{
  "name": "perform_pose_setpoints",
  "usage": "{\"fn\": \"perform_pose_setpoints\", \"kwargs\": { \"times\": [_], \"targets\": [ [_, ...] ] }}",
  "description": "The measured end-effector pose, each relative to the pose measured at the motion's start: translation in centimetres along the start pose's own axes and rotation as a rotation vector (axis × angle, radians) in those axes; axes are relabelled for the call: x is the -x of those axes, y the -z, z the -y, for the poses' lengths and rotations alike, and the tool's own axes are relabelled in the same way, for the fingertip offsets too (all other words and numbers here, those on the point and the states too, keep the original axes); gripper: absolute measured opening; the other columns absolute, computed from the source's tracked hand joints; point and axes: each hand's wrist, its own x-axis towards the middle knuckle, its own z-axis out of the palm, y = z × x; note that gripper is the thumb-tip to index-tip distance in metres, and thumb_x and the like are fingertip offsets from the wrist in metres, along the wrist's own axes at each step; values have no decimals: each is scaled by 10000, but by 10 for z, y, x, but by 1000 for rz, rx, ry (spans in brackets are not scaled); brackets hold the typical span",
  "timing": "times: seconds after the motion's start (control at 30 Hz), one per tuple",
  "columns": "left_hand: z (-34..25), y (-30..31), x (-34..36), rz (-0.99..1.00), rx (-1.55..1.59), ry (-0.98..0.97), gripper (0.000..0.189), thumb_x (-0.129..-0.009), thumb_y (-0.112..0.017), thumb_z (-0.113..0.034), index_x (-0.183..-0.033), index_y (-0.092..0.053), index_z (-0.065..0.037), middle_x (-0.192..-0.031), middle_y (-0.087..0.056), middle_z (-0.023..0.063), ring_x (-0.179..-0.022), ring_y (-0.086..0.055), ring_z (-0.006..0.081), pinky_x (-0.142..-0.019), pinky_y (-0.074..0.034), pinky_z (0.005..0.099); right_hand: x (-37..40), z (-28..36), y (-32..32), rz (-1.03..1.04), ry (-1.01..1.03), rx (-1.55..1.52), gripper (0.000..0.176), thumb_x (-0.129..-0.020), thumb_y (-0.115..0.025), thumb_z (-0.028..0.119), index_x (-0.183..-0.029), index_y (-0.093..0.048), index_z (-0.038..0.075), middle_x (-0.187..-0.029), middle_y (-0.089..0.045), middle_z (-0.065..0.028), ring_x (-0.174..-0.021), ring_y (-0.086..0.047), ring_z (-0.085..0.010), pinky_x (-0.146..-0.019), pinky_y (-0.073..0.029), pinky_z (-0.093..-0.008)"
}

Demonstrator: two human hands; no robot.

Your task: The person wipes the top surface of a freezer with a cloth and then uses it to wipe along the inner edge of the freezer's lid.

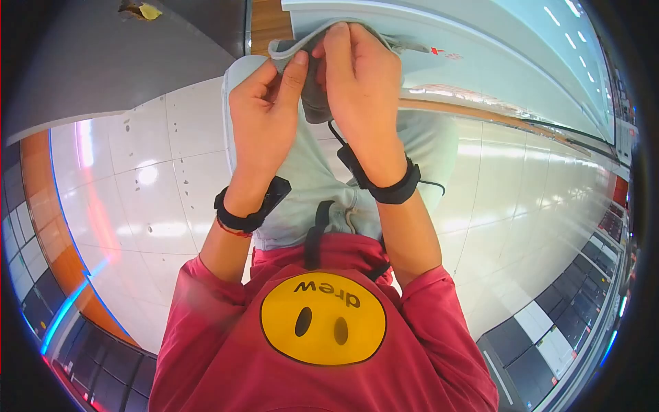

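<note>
Both my hands are raised in front of me and pinch a small grey cloth [312,96] between them. My left hand [264,113] grips its left edge between thumb and forefinger. My right hand [360,82] covers the cloth's top and right side with its fingers curled over it. The cloth hangs just in front of the edge of a pale work surface [439,31]. Each wrist carries a black band, and a thin black cable runs from the right one.
A grey counter [103,62] with a small yellow scrap [144,9] lies at the upper left. Glossy white floor tiles [158,192] spread below. My red shirt with a yellow face print [322,319] and pale trousers fill the lower middle.
</note>
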Motion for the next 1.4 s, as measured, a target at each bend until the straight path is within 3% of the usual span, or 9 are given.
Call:
{"fn": "perform_pose_setpoints", "kwargs": {
  "times": [0.23,0.33,0.43,0.57,0.73,1.23,1.4],
  "targets": [
    [-8,-7,4,37,49,6,271,-1031,-694,-249,-1004,-734,18,-731,-570,-75,-704,-416,26,-605,-335,217,3,-8,1,-23,-83,-24,341,-1022,-553,199,-765,-639,-6,-650,-653,-150,-537,-586,-322,-562,-464,-401],
    [-6,-4,3,51,-10,22,271,-1032,-693,-248,-995,-735,18,-736,-574,-74,-707,-418,25,-607,-339,217,2,-6,3,-5,-79,-30,332,-1020,-557,194,-767,-640,-5,-645,-650,-150,-533,-584,-322,-559,-463,-400],
    [-4,-9,1,-16,49,-14,269,-1031,-694,-244,-974,-733,16,-722,-545,-75,-700,-399,25,-598,-320,223,-1,0,2,17,-28,-35,323,-1016,-561,187,-765,-632,-4,-638,-644,-148,-534,-581,-328,-555,-461,-401],
    [1,-7,-2,-10,18,3,325,-1025,-705,-253,-833,-663,7,-673,-470,-83,-669,-344,30,-567,-269,240,1,-4,0,-12,24,-46,314,-1013,-565,180,-766,-624,-4,-633,-638,-144,-544,-582,-340,-557,-463,-408],
    [4,-7,-1,-2,2,-10,416,-1019,-714,-262,-726,-553,-14,-637,-405,-90,-645,-296,36,-542,-228,256,2,-6,2,-7,-14,-7,303,-1012,-572,175,-774,-627,-4,-650,-649,-148,-562,-602,-344,-560,-472,-411],
    [4,-5,0,3,-12,-16,270,-1032,-695,-263,-1009,-749,0,-718,-550,-89,-686,-389,17,-593,-303,215,1,-3,0,-11,4,-11,311,-1011,-581,176,-758,-614,-3,-626,-618,-146,-533,-575,-337,-544,-454,-409],
    [-6,-10,1,-14,41,-3,272,-1032,-695,-260,-989,-737,5,-730,-549,-91,-698,-390,17,-601,-307,214,0,-8,2,4,25,-19,306,-1007,-586,173,-758,-615,-2,-617,-609,-146,-529,-572,-335,-541,-449,-409]
  ]
}}
